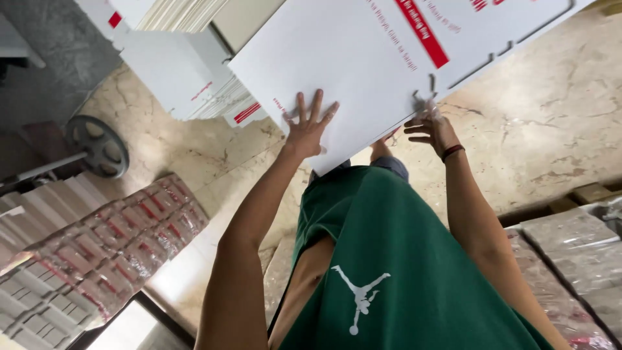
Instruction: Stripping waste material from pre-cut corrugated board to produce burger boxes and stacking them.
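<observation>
A large flat white cardboard sheet [389,58] with red printing and die-cut slots fills the top middle of the head view. My left hand [308,126] lies flat on its near corner with fingers spread. My right hand [431,126], a dark band on its wrist, pinches the sheet's near edge beside a cut notch. Both arms reach forward over my green shirt.
A stack of the same white flat sheets [188,71] lies at upper left on the beige marble floor [557,116]. Shrink-wrapped packs of red and white boxes [123,240] sit at left, wrapped packs [570,259] at right. A grey wheel [97,146] stands at far left.
</observation>
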